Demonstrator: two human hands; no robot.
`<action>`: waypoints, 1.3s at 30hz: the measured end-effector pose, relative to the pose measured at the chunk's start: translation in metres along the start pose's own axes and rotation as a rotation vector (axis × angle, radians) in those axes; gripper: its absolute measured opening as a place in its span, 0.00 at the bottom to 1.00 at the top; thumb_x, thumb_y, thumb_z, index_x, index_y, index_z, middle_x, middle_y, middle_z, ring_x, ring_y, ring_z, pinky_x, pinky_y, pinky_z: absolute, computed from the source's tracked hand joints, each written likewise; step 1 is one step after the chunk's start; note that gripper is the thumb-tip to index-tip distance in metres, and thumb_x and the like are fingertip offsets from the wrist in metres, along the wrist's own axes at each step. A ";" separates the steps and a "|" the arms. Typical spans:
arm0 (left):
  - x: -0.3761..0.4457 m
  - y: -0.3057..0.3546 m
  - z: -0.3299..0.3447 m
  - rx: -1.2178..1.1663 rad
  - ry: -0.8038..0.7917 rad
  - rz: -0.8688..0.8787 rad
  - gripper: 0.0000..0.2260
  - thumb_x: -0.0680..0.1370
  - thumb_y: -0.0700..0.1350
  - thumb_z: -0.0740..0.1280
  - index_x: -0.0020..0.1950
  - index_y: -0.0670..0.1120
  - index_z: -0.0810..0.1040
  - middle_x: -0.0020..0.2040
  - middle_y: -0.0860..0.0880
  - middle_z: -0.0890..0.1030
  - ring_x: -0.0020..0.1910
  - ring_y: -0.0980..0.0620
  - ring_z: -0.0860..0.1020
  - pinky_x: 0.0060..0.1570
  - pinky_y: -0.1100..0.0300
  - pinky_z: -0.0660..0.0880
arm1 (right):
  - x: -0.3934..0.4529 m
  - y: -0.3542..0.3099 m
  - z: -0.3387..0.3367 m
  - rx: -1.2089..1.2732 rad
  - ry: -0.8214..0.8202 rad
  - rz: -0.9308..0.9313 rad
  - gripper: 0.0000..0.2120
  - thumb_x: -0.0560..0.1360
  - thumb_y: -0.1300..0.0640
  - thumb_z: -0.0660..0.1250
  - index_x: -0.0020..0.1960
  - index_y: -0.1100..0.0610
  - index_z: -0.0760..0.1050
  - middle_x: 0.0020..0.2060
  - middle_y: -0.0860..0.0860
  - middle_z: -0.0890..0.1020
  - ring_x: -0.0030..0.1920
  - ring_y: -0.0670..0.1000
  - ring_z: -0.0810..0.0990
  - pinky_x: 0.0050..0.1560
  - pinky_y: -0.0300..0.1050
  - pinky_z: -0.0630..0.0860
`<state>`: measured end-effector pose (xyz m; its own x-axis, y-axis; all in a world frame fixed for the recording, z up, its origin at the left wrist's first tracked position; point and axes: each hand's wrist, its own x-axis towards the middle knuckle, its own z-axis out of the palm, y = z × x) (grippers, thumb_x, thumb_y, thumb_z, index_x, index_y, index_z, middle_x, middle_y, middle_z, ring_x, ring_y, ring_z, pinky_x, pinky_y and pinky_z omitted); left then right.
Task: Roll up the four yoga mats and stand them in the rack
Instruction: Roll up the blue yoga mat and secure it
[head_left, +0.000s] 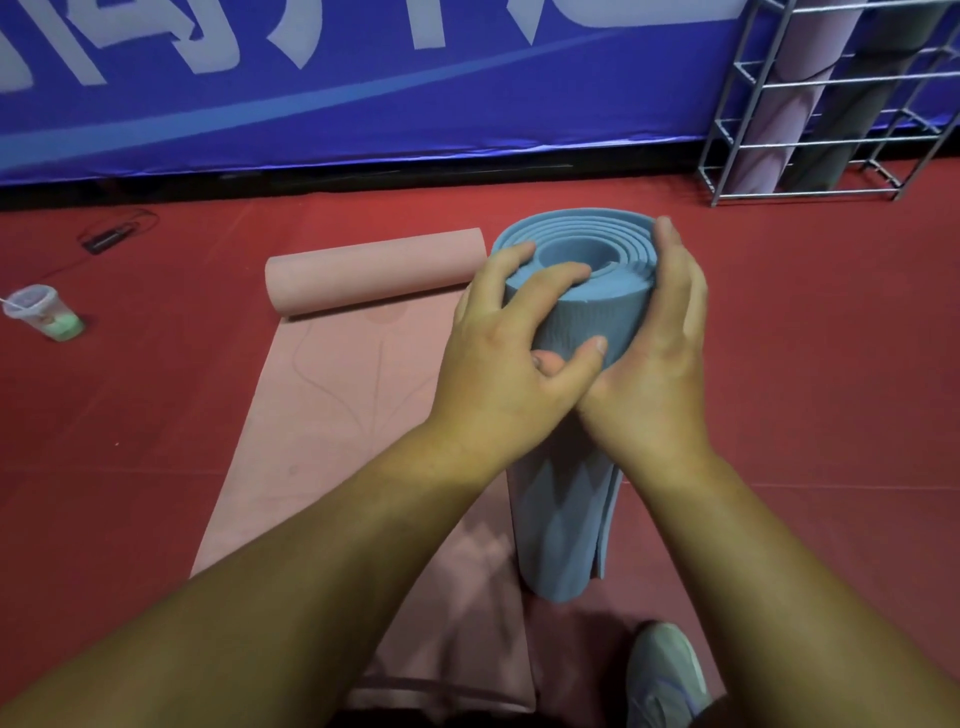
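Blue mat (566, 499) rolled, upright on red floor (805, 389), gripped near top by left hand (498, 358) and right hand (654, 364). Probably squaring the end; next carry to rack (727, 130). Pink mat (332, 405) half unrolled.

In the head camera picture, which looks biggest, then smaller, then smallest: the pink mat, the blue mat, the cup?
1. Pink mat, mostly unrolled on the floor.
2. Blue mat, rolled and held upright; it is nearer the camera, so its look is flattered.
3. Cup, clearly smallest.
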<state>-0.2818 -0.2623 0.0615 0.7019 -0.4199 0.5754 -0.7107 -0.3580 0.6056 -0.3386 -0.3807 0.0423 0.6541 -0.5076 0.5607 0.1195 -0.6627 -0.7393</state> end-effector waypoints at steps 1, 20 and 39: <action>0.000 -0.001 0.000 -0.001 0.013 -0.006 0.23 0.71 0.53 0.72 0.66 0.52 0.80 0.70 0.46 0.71 0.71 0.50 0.70 0.68 0.46 0.71 | 0.000 -0.001 -0.001 -0.001 -0.009 -0.005 0.55 0.62 0.41 0.79 0.80 0.50 0.53 0.75 0.57 0.61 0.75 0.54 0.65 0.71 0.59 0.68; -0.004 0.000 -0.001 -0.026 -0.028 0.027 0.43 0.68 0.56 0.77 0.79 0.54 0.63 0.75 0.46 0.66 0.74 0.52 0.68 0.66 0.48 0.75 | -0.030 0.016 -0.005 0.095 0.009 0.365 0.62 0.63 0.48 0.81 0.82 0.50 0.42 0.78 0.51 0.64 0.76 0.48 0.65 0.73 0.51 0.67; -0.020 -0.040 0.039 -0.520 -0.262 -0.354 0.48 0.69 0.50 0.78 0.83 0.53 0.55 0.75 0.57 0.71 0.71 0.59 0.72 0.71 0.58 0.70 | -0.033 0.045 -0.008 0.096 -0.031 0.460 0.50 0.59 0.43 0.81 0.75 0.47 0.61 0.63 0.45 0.78 0.62 0.48 0.78 0.60 0.48 0.77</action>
<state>-0.2695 -0.2722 0.0038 0.8066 -0.5627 0.1811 -0.2786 -0.0916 0.9560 -0.3607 -0.3990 -0.0064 0.6774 -0.7188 0.1564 -0.1201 -0.3178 -0.9405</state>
